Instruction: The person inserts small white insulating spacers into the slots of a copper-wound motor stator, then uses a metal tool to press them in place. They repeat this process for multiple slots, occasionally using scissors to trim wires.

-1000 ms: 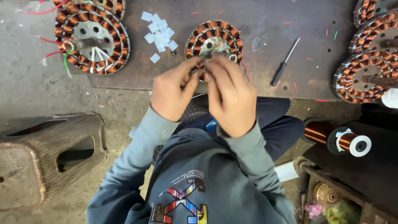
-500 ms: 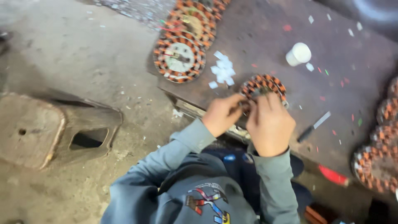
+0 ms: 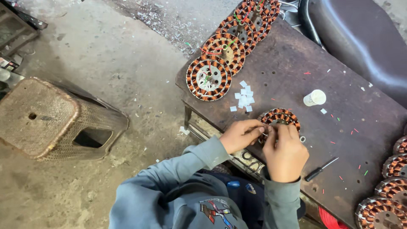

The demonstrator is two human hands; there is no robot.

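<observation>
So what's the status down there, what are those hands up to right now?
Both hands, left and right, pinching at the copper-wound ring on the workbench. Paper squares and screwdriver lie alongside, clear of the work.

Counted: eight copper-wound round stators (image 3: 209, 79), one black-handled screwdriver (image 3: 321, 169), one small white cylindrical container (image 3: 314, 97), one brown plastic stool (image 3: 55, 121).
</observation>
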